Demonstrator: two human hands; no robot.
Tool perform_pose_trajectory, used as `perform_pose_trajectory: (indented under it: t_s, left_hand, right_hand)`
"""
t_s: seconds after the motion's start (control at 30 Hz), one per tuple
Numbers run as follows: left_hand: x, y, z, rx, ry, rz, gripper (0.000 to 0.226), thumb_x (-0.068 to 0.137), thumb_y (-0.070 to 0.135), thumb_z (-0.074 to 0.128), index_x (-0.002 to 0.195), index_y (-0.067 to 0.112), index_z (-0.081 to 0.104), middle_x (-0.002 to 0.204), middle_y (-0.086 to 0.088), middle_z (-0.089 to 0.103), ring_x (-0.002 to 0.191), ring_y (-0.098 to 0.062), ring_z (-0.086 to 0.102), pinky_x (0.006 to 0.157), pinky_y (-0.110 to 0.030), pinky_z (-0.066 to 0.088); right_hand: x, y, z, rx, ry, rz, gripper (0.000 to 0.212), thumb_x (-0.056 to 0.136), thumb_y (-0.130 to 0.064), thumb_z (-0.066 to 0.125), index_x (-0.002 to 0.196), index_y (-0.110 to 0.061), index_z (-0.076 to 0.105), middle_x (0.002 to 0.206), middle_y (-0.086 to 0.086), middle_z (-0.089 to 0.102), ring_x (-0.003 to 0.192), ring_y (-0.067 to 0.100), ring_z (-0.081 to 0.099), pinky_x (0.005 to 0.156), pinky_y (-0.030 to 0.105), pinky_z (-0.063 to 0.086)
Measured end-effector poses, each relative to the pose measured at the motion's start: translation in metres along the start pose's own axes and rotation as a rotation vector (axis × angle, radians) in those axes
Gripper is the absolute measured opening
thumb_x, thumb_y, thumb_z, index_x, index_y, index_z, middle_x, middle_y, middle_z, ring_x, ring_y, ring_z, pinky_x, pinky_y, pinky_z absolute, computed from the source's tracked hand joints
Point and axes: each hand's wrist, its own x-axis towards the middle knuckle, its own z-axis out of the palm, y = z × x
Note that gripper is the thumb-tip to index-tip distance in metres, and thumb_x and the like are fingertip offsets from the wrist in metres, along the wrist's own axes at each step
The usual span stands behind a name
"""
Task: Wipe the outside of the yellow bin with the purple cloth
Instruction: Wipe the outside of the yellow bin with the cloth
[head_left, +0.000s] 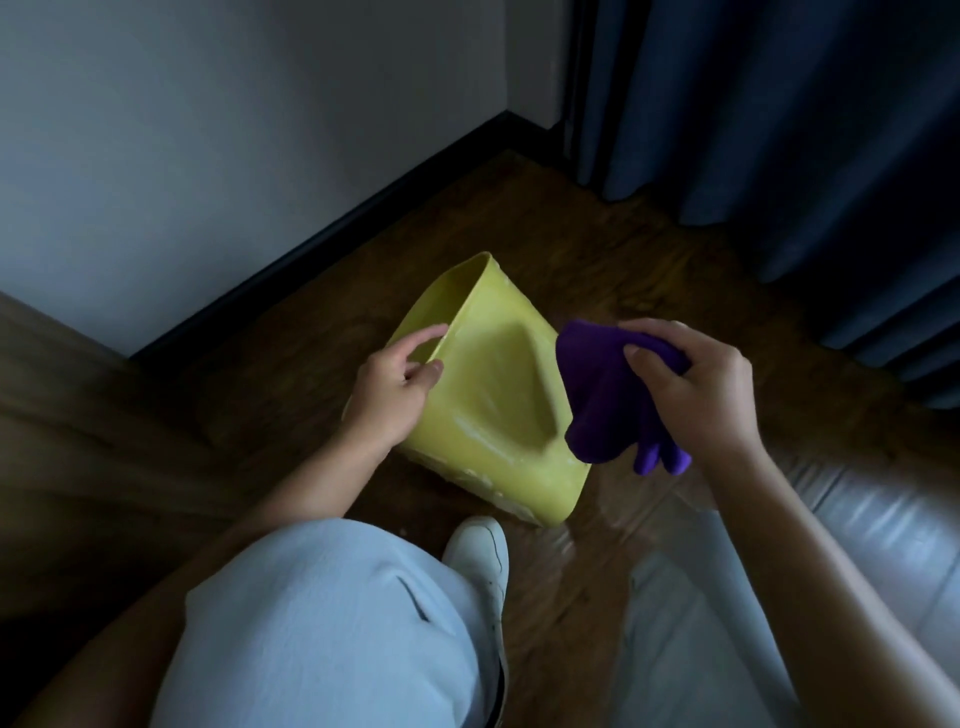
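A yellow plastic bin (493, 395) lies tipped on its side on the wooden floor, its open mouth facing up and left and a recessed panel in its side facing me. My left hand (397, 384) grips the bin's rim, fingers hooked over the edge. My right hand (691, 384) holds a bunched purple cloth (608, 400), which hangs down just right of the bin, at or very near its right edge. White smears show on the bin's lower side.
A white wall with a dark baseboard (322, 244) runs behind the bin. Dark blue curtains (779, 130) hang at the right. A grey leather seat (893, 525) sits at the lower right. My knee in light trousers (322, 618) and a white shoe (480, 551) are just below the bin.
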Motion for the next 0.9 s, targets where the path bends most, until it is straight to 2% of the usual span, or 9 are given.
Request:
perform_pose_trajectory:
  t_s: [0.1,0.2,0.3,0.37,0.5,0.57,0.7,0.77,0.9]
  left_hand:
    - [0.0,0.002,0.003,0.044,-0.079,0.004,0.048,0.104,0.024,0.061,0.135,0.059,0.053,0.099,-0.011,0.075,0.086,-0.03,0.069,0.078,-0.035,0.052]
    - [-0.008,0.004,0.005,0.123,-0.238,0.04,0.057,0.105,0.029,0.057,0.147,0.06,0.036,0.129,0.008,0.07,0.116,-0.014,0.066,0.101,-0.05,0.052]
    - [-0.013,0.002,0.01,0.072,-0.291,0.069,0.064,0.105,0.023,0.058,0.152,0.058,0.03,0.131,0.015,0.067,0.119,-0.004,0.064,0.104,-0.041,0.054]
    - [-0.014,-0.002,0.015,-0.004,-0.256,0.06,0.063,0.106,0.017,0.056,0.153,0.055,0.034,0.132,0.009,0.068,0.122,-0.007,0.064,0.106,-0.038,0.052]
    - [-0.02,-0.01,0.022,-0.085,-0.14,0.018,0.057,0.105,0.014,0.056,0.153,0.041,0.044,0.123,0.02,0.072,0.116,0.003,0.065,0.096,-0.02,0.053]
    - [-0.023,-0.014,0.023,-0.102,-0.132,0.007,0.057,0.104,0.012,0.057,0.153,0.039,0.046,0.126,0.018,0.071,0.117,0.002,0.065,0.095,-0.02,0.054]
    - [-0.022,-0.011,0.021,-0.085,-0.138,0.024,0.057,0.105,0.011,0.057,0.155,0.036,0.045,0.129,0.022,0.066,0.123,0.006,0.06,0.097,-0.015,0.05]
    - [-0.02,-0.01,0.021,-0.071,-0.139,0.035,0.056,0.104,0.011,0.057,0.154,0.033,0.046,0.127,0.03,0.065,0.127,0.007,0.057,0.101,-0.014,0.047]
    - [-0.022,-0.009,0.021,-0.079,-0.139,0.05,0.057,0.098,0.023,0.057,0.148,0.048,0.048,0.122,0.038,0.066,0.125,0.006,0.06,0.1,-0.016,0.05]
  right_hand:
    - [0.004,0.001,-0.003,0.004,0.079,0.027,0.025,0.1,-0.025,0.065,0.118,-0.04,0.072,0.1,-0.034,0.065,0.095,-0.014,0.063,0.068,0.011,0.056]
    - [0.008,-0.003,0.004,-0.041,0.132,0.034,0.024,0.1,-0.029,0.065,0.121,-0.038,0.07,0.097,-0.031,0.065,0.09,-0.01,0.064,0.064,0.016,0.057]
    - [0.008,-0.013,0.034,-0.123,0.165,-0.128,0.024,0.098,-0.028,0.065,0.121,-0.028,0.073,0.102,-0.014,0.072,0.084,0.003,0.066,0.075,0.026,0.055]
    - [0.002,-0.017,0.068,-0.094,0.169,-0.184,0.023,0.096,-0.027,0.066,0.116,-0.021,0.076,0.104,-0.002,0.076,0.09,0.016,0.068,0.081,0.031,0.051]
    - [-0.022,-0.015,0.129,0.098,0.19,-0.099,0.025,0.104,-0.027,0.057,0.111,-0.016,0.079,0.101,-0.001,0.078,0.095,0.019,0.065,0.085,0.045,0.052]
    - [-0.031,-0.008,0.145,0.161,0.214,-0.088,0.035,0.107,-0.028,0.048,0.107,-0.017,0.081,0.099,-0.003,0.076,0.1,0.015,0.061,0.09,0.049,0.048]
    - [-0.024,-0.003,0.154,0.073,0.2,-0.153,0.042,0.106,-0.033,0.042,0.109,-0.021,0.082,0.127,0.001,0.07,0.13,0.025,0.054,0.107,0.049,0.037]
    - [-0.016,-0.005,0.156,-0.032,0.14,-0.196,0.041,0.104,-0.037,0.044,0.124,-0.022,0.077,0.145,0.006,0.062,0.146,0.03,0.043,0.117,0.052,0.029]
    - [-0.014,-0.003,0.164,-0.133,0.024,-0.086,0.057,0.104,-0.049,0.04,0.158,-0.031,0.041,0.169,0.001,0.032,0.161,0.025,0.013,0.126,0.058,0.009]
